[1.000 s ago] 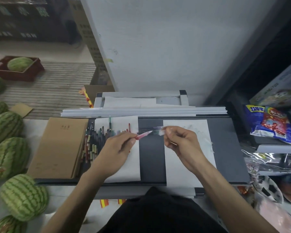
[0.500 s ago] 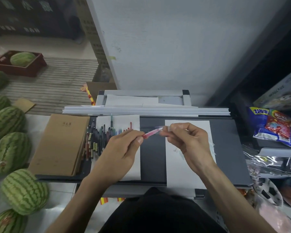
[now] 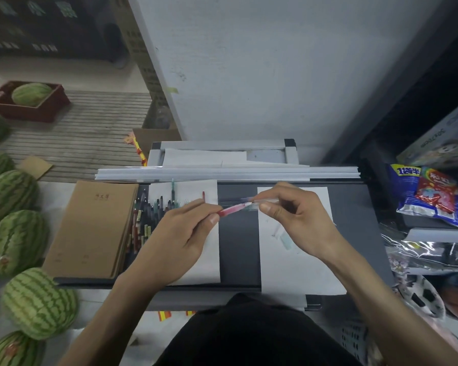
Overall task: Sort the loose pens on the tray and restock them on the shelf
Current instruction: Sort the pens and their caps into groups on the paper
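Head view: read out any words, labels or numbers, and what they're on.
"1袋半", probably, on the blue plastic snack bag.
Too blurred: cover characters on the brown paper notebook.
Too blurred: characters on the red plastic snack bag.
Too blurred: lettering on the grey printed box.
Too blurred: print on the brown cardboard carton.

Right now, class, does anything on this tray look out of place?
The loose pens lie in a jumbled heap beside the brown notebooks, overlapping the left white sheet; one red pen lies apart on that sheet.

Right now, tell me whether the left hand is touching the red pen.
Touching. The head view shows the left hand pinching the red pen at its near end, thumb against the barrel.
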`<act>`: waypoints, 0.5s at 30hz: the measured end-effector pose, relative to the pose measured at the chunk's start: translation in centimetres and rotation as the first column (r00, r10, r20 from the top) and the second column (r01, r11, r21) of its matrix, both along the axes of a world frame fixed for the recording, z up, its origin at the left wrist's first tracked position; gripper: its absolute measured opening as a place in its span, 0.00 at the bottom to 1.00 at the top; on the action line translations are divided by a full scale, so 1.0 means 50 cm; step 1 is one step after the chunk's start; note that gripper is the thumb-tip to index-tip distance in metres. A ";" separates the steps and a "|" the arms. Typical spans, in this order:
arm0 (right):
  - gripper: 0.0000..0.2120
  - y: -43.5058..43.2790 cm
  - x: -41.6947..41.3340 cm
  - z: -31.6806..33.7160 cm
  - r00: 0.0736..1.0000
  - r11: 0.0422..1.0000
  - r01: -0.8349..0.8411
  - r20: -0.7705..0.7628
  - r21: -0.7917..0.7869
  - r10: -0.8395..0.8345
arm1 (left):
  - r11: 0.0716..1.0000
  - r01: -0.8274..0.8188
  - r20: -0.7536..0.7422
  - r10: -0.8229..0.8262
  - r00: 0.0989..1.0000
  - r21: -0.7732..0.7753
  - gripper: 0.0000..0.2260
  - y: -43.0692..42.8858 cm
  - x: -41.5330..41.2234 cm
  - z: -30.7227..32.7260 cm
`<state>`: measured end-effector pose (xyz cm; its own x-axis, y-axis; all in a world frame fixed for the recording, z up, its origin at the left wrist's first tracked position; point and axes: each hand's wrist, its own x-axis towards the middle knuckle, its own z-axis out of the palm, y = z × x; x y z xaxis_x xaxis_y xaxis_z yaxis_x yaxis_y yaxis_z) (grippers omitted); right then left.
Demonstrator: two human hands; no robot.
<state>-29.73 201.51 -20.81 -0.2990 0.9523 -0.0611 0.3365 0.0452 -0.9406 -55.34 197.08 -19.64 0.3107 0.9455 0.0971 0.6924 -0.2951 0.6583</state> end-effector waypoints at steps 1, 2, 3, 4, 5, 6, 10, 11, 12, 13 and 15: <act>0.08 0.001 0.001 0.001 1.000 1.000 0.004 -0.001 0.000 -0.004 | 1.000 0.000 -0.012 0.001 1.000 0.002 0.14 0.001 -0.003 0.000; 0.08 0.001 0.001 0.002 1.000 1.000 0.005 -0.004 -0.003 -0.005 | 1.000 0.002 -0.025 -0.002 1.000 0.001 0.14 0.003 -0.006 0.000; 0.08 0.001 0.000 0.002 1.000 1.000 -0.003 -0.006 -0.007 0.003 | 1.000 0.008 -0.036 -0.008 0.999 -0.004 0.14 0.004 -0.007 -0.001; 0.08 0.001 -0.002 0.003 1.000 1.000 -0.018 -0.003 -0.007 0.018 | 1.000 0.020 -0.046 -0.021 0.999 -0.011 0.14 0.005 -0.008 0.000; 0.08 0.000 -0.005 0.004 0.999 0.999 -0.036 0.009 -0.001 0.036 | 0.999 0.036 -0.054 -0.037 0.998 -0.019 0.14 0.006 -0.007 0.000; 0.08 0.000 -0.009 0.004 0.998 0.998 -0.055 0.026 0.007 0.055 | 0.998 0.051 -0.060 -0.053 0.997 -0.028 0.14 0.005 -0.006 0.001; 0.08 -0.003 -0.025 -0.002 0.994 0.995 -0.099 0.037 0.001 0.099 | 0.996 0.070 -0.064 -0.073 0.995 -0.049 0.14 0.003 0.000 0.000; 0.08 -0.003 -0.027 -0.008 0.994 0.995 -0.101 0.032 -0.010 0.101 | 0.996 0.071 -0.070 -0.075 0.995 -0.053 0.14 0.003 0.002 -0.004; 0.08 -0.003 -0.029 -0.016 0.995 0.995 -0.098 0.029 -0.021 0.098 | 0.996 0.074 -0.078 -0.079 0.994 -0.057 0.14 0.004 0.005 -0.009; 0.09 -0.003 -0.031 -0.026 0.995 0.996 -0.089 0.033 -0.028 0.090 | 0.995 0.080 -0.083 -0.085 0.993 -0.062 0.13 0.006 0.009 -0.016; 0.11 0.001 -0.035 -0.050 0.997 0.997 -0.065 0.040 -0.047 0.067 | 0.993 0.096 -0.096 -0.102 0.990 -0.067 0.12 0.014 0.015 -0.039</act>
